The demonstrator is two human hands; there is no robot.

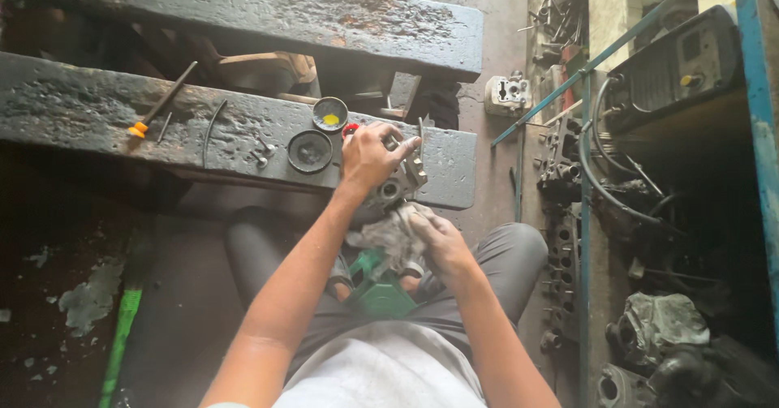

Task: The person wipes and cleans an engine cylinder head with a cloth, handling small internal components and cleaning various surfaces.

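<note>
Left hand [369, 155] clamped on engine part [398, 187] at bench [446, 173] edge, steadying it; right hand [438, 238] pinching rag [385, 234] against it, apparently wiping.

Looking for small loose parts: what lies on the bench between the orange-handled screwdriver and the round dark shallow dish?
In the head view, between the orange-handled screwdriver and round dark dish: a bent thin rod and small bolts.

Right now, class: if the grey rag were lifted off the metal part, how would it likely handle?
The rag is bunched and creased under the right hand, so it would probably droop limp and weigh little. It looks soiled, perhaps greasy, so it may cling to the metal part that the left hand grips.
</note>
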